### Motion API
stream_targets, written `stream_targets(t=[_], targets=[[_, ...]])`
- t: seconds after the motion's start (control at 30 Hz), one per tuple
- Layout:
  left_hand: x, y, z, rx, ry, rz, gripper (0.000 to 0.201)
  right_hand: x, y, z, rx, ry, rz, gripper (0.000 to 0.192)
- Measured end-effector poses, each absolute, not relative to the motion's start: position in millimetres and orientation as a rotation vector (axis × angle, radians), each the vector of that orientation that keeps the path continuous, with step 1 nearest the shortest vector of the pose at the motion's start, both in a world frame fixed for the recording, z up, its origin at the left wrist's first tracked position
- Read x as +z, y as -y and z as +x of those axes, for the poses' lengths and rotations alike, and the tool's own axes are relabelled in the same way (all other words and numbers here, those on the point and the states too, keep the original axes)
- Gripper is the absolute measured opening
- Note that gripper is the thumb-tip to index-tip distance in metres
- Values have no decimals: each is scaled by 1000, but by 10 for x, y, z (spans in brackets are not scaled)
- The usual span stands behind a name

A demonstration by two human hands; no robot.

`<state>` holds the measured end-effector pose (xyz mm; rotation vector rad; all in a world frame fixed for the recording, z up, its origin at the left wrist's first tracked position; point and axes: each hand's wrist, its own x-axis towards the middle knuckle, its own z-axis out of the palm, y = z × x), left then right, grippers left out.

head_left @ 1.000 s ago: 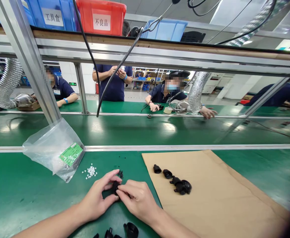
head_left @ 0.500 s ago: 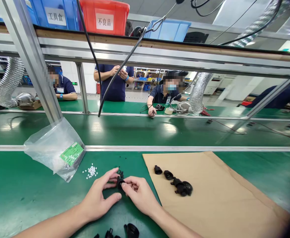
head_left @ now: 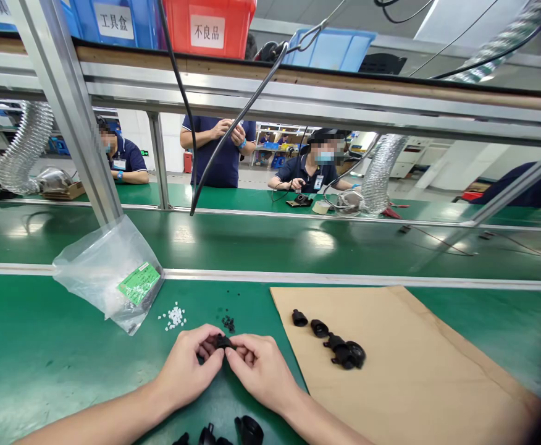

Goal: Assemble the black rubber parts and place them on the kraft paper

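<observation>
The small black plastic part (head_left: 224,342) sat pinched between both hands just above the green bench mat (head_left: 43,364), its long axis running left to right. The left hand (head_left: 189,368) closed its fingertips on one end and the right hand (head_left: 259,368) on the other, equally near. A tan sheet of card (head_left: 414,371) lay to the right, carrying matte, rounded black parts (head_left: 339,349). A crinkled clear bag (head_left: 108,275) lay beside the tiny white pellets (head_left: 174,316).

Left hand (head_left: 188,369) closed back onto small black part (head_left: 224,342), both hands pinching it
</observation>
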<state>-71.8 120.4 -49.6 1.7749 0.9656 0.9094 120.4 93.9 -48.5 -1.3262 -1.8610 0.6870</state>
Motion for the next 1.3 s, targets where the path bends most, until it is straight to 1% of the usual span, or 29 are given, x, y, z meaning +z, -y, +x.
stream_targets(t=[0.2,0.53,0.8,1.0,1.1,1.3], targets=[[-532,-1208,-725,935,-935,1777,21,-491,-938,1193,616,1857,-1333,17],[-490,-1200,-716,928,-952,1697,21,-479,-937,1179,618,1875,-1347,15],[-490,-1210,-710,905,-929,1631,19,-458,-907,1146,576,1880,-1364,24],[-547,-1240,-747,880,-914,1702,25,-450,-941,1205,522,2016,-1414,24],[-561,-1230,-759,882,-868,1742,29,-428,-951,1232,498,2052,-1420,28],[-556,-1248,-782,883,-825,1780,28,-435,-931,1217,415,2068,-1428,29]])
